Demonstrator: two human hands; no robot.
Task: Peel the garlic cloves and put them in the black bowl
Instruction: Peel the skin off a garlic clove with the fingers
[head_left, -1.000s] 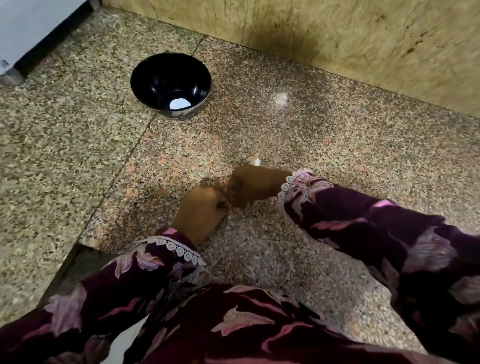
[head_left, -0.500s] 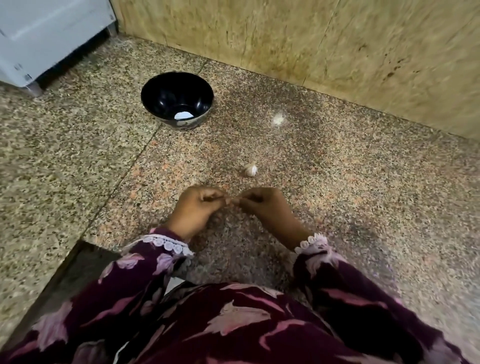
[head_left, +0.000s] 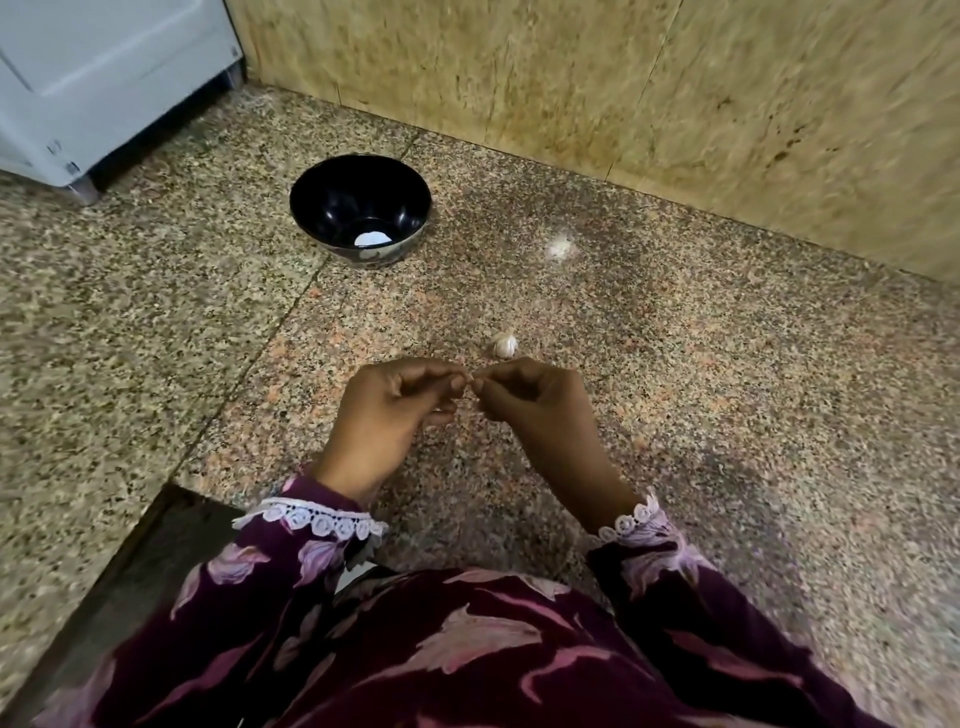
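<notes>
My left hand (head_left: 392, 402) and my right hand (head_left: 530, 397) meet fingertip to fingertip above the granite counter, pinching a small garlic clove (head_left: 474, 383) that is almost wholly hidden between them. Just beyond my right hand an unpeeled garlic clove (head_left: 505, 345) lies on the counter. The black bowl (head_left: 317, 200) stands further back to the left, with a bright white patch low inside it. A pale scrap like garlic skin (head_left: 561, 249) lies to the right of the bowl.
A tan stone wall (head_left: 623, 93) backs the speckled granite counter (head_left: 727, 364). A white appliance (head_left: 104, 83) stands at the back left. A dark step-down edge (head_left: 145, 561) cuts the counter at the near left.
My hands rose from the counter and turned so their fingertips meet. The view pulled back and tilted up, and the loose clove beyond my right hand came into sight.
</notes>
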